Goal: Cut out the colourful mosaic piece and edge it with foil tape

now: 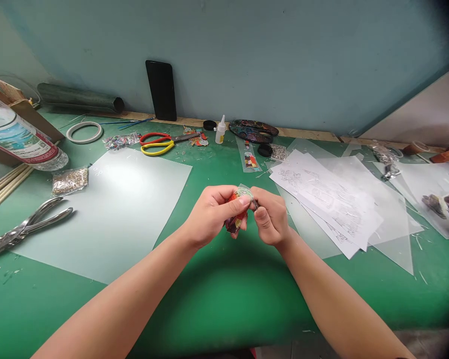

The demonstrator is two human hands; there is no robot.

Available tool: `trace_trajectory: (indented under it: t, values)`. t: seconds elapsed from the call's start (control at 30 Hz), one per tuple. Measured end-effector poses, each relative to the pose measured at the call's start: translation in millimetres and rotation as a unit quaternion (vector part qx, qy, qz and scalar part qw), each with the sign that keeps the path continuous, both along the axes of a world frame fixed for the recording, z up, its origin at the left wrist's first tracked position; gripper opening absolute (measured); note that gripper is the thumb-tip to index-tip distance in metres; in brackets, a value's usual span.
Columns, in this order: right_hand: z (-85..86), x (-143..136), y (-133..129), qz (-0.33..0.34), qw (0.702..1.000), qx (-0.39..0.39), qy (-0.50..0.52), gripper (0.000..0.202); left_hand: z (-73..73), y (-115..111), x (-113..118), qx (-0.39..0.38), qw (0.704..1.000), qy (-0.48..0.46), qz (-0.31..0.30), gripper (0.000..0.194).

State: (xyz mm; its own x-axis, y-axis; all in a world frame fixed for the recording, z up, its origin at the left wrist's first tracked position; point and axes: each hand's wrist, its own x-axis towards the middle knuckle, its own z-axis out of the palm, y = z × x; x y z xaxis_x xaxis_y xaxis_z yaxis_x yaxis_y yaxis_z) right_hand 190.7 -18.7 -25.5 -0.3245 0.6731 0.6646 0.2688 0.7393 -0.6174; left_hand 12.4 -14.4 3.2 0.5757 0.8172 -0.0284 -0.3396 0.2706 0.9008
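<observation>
Two bare hands meet at the middle of the scene, both closed in a pinch.
The left forearm [130,289] reaches in from the near left and the right forearm [333,294] from the near right, slanting inward to form a wedge. The left hand [213,214] lies back up, its thumb [243,200] stretched flat toward the right, its other fingers mostly hidden underneath. The right hand [271,217] is curled more tightly, thumb bent with its tip toward the far side, index finger folded in. Both wrists look nearly straight.
</observation>
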Motion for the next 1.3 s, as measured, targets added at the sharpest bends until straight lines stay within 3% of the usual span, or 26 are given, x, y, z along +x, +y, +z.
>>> trace_trajectory:
  t: [1.3]
  values:
    - [3.9,-0.5,0.2,-0.005,1.0,0.02,-0.008,0.035,0.9,-3.4,1.7,-0.029,0.999,-0.031,-0.002,0.032]
